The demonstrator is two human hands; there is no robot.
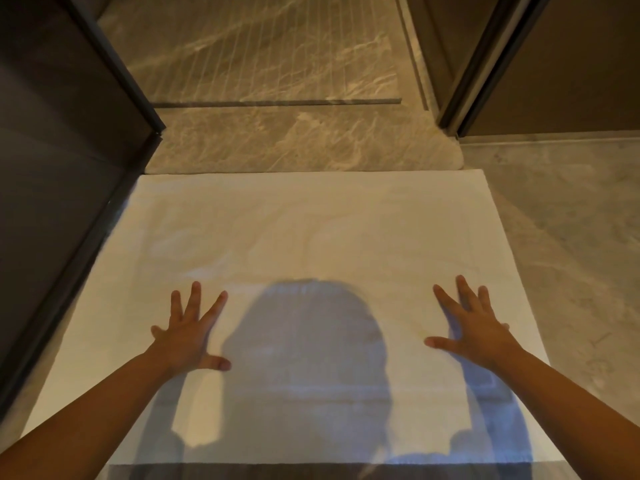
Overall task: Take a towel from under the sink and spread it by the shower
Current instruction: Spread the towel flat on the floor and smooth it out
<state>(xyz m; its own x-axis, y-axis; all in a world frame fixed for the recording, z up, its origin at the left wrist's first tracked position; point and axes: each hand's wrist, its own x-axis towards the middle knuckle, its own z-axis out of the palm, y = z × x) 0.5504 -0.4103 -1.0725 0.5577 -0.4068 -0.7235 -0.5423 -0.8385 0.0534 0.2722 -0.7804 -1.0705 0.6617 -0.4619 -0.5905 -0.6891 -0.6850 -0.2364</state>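
A white towel lies flat on the floor, its far edge along the marble step of the shower. My left hand rests palm down on the towel's near left part with the fingers spread. My right hand lies palm down on the near right part, fingers also spread. Neither hand holds anything. A shadow of a head and arms falls across the near half of the towel.
A dark glass panel with a black frame stands at the left, close to the towel's left edge. A dark door frame rises at the upper right. Grey marble floor stretches to the right. A drain slot crosses the shower floor.
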